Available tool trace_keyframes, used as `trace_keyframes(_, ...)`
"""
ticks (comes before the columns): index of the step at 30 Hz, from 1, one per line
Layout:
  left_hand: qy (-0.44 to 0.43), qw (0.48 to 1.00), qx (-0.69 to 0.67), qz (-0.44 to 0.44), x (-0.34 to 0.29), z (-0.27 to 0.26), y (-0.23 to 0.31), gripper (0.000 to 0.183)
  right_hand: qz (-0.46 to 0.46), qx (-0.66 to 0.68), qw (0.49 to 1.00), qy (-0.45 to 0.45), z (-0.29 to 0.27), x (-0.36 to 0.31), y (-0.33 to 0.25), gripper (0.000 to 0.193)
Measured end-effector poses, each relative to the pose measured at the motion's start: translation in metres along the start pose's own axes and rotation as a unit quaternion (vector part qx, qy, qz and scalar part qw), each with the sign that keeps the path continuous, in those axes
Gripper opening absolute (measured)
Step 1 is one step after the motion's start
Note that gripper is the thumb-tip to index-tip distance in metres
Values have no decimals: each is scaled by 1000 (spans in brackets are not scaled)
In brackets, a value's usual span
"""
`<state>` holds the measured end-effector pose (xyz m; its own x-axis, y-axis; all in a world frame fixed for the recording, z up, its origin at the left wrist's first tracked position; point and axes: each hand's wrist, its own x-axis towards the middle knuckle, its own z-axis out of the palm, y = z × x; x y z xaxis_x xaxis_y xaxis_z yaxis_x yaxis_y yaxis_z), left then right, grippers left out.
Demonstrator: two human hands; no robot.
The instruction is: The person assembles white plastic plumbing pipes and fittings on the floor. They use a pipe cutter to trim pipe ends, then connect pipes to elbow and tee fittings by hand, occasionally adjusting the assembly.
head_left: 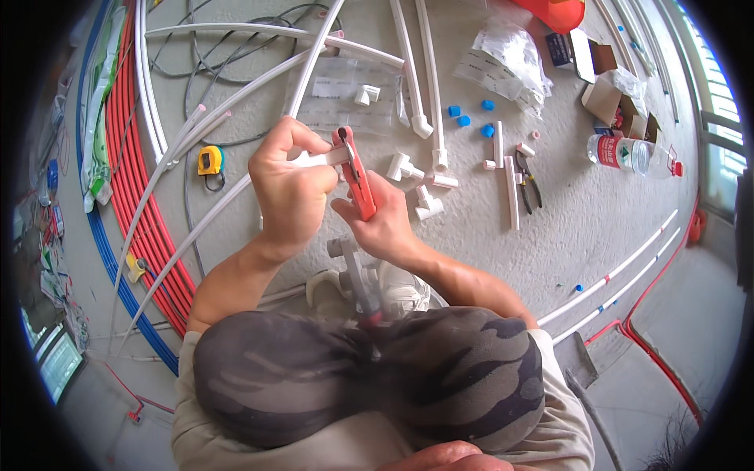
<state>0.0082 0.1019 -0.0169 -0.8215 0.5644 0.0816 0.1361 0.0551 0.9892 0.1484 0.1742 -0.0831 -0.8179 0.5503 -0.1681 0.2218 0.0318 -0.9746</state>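
**A:** State the condition of each hand.

**B:** The left hand (pixel 292 188) is closed in a fist around a white pipe (pixel 316 159); the fist hides its full length. The right hand (pixel 386 220) grasps a red-handled cutter (pixel 361 191) by its grips.

**A:** Where is the pipe relative to the cutter?

**B:** Ahead of the knees, at the cutter's head. The pipe lies roughly crosswise to the tool. Whether the blade bears on it cannot be determined.

**A:** Why this two-handed hold?

**B:** Presumably one hand steadies the pipe while the other controls the handles; the crosswise angle likely keeps the pipe square to the blade.

**A:** Describe the floor layout.

**B:** White tee fittings (pixel 404 167), blue caps (pixel 463 121) and pliers (pixel 525 168) lie on the concrete floor (pixel 471 235) beyond the right hand, probably for easy reach. A yellow tape measure (pixel 210 160) rests to the left, beside the long pipes. A grey tool (pixel 360 286) stands between the shoes; blur prevents identification.
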Motion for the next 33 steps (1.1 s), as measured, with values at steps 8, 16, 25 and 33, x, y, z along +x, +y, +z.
trace_keyframes(8, -42, 997, -13, -61, 6, 11, -8, 22, 83, -41, 996, -1, -9, 0, 5, 30)
trace_keyframes(16, -37, 965, -140, -219, 0, -9, -48, 37, 179, -110, 977, 27, -80, -13, 38, 22)
trace_keyframes(25, -98, 919, -154, -350, -14, -22, -73, 58, 199, -259, 940, 98, -114, -28, 63, 35)
trace_keyframes(33, -122, 921, -175, -327, -18, -22, -82, 54, 126, -397, 909, 13, -89, 25, 55, 35)
